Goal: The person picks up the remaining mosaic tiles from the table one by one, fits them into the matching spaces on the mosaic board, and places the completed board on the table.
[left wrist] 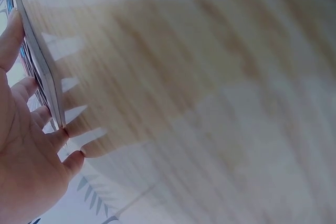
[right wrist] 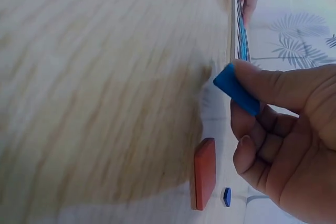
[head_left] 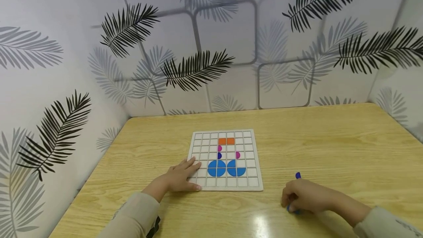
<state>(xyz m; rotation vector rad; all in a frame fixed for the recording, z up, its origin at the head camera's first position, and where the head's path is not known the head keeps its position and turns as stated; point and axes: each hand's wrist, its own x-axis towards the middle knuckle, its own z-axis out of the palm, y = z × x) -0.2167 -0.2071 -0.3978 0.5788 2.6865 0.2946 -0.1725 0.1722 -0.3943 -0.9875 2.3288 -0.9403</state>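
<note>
A white gridded board (head_left: 211,183) lies on the table, with flat coloured pieces in its cells. My left hand (head_left: 181,176) rests on the board's left side, fingers spread; in the left wrist view the same hand (left wrist: 31,145) lies along the board's edge (left wrist: 50,87). To the right of the board, my right hand (head_left: 308,195) pinches a blue piece (right wrist: 236,88) between thumb and fingers, just over the table. Near that hand lie a red-orange piece (right wrist: 206,174), hidden from the head view, and a small dark blue piece (head_left: 298,175).
On the board sit two orange squares (head_left: 226,141), magenta half-rounds (head_left: 238,155), a dark blue half-round (head_left: 219,155), a blue full circle (head_left: 213,172) and a blue three-quarter circle (head_left: 234,172). A leaf-patterned wall (head_left: 228,83) stands behind the wooden table (head_left: 158,131).
</note>
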